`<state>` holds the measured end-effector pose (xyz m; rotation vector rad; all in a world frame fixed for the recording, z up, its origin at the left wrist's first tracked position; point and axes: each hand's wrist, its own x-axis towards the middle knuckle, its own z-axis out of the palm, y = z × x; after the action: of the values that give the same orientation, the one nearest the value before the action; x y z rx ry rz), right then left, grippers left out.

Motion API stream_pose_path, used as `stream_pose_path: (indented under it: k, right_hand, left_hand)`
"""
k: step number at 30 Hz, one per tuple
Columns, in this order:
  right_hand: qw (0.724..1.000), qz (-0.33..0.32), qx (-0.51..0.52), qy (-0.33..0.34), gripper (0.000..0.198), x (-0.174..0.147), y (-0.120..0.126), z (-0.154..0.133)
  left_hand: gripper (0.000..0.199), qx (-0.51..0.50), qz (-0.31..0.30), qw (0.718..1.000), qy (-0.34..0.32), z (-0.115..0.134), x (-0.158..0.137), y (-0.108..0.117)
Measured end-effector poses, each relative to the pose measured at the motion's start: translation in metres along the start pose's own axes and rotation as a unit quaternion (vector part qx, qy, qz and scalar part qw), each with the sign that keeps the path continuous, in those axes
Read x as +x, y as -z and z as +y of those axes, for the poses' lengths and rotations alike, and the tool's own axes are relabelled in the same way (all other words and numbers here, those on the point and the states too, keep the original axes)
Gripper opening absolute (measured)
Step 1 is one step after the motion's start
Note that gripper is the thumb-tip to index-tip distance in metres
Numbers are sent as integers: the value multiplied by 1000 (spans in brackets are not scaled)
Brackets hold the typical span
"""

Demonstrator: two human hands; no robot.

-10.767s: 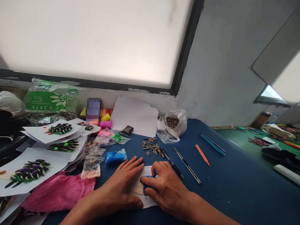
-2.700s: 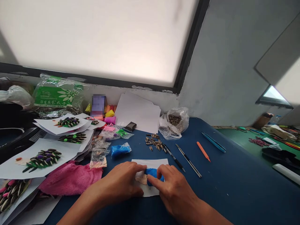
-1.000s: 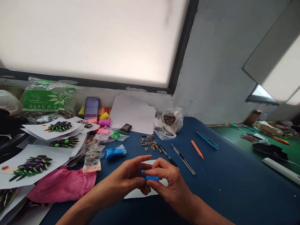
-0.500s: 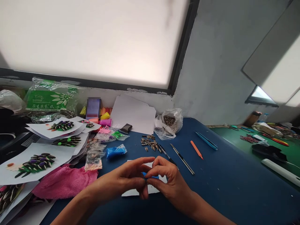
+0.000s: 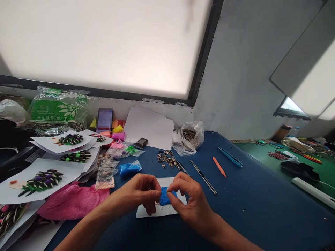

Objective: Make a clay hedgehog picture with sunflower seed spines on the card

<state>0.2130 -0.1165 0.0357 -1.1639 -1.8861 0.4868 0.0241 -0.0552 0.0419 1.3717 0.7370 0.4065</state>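
Observation:
A flat patch of blue modelling clay [image 5: 164, 197] lies on a small sheet of white paper [image 5: 146, 211], with short pencil marks drawn below it. My left hand [image 5: 146, 192] is closed in a pinch at the clay's left side; whatever is between its fingertips is hidden. From the right, my right hand [image 5: 188, 196] pinches thumb and forefinger together over the clay's right part, and I cannot make out what they grip. Just beyond the paper are a pen [image 5: 184, 168] and a heap of striped sunflower seeds [image 5: 169, 160].
To the right lie a metal tool [image 5: 203, 177], an orange marker [image 5: 219, 167] and blue tweezers [image 5: 230, 157]. A bag of seeds [image 5: 188, 135] stands behind. On the left are a blue clay packet [image 5: 130, 168], a pink cloth [image 5: 75, 202] and stacked seed pictures [image 5: 42, 181].
My hands were close together, covering most of the blue clay. They have moved apart, the left one to the left, and the clay patch on the paper now shows between them.

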Motion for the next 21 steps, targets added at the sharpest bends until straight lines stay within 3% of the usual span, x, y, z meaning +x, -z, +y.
stream_pose_path:
  k: [4,13,21]
  right_hand:
    - [999,-43,-18,-17,20,-2,1,5]
    - [990,-124,-58,-42,16,-3,-1,5]
    - [985,-138,-55,-83,12,-6,-6,13]
  left_hand:
    - [32,22,85,996,-8,3,-1,10]
    - [38,-29,87,995,-33,-1,2,13]
    - [41,31,108,993,-27,-1,4,15]
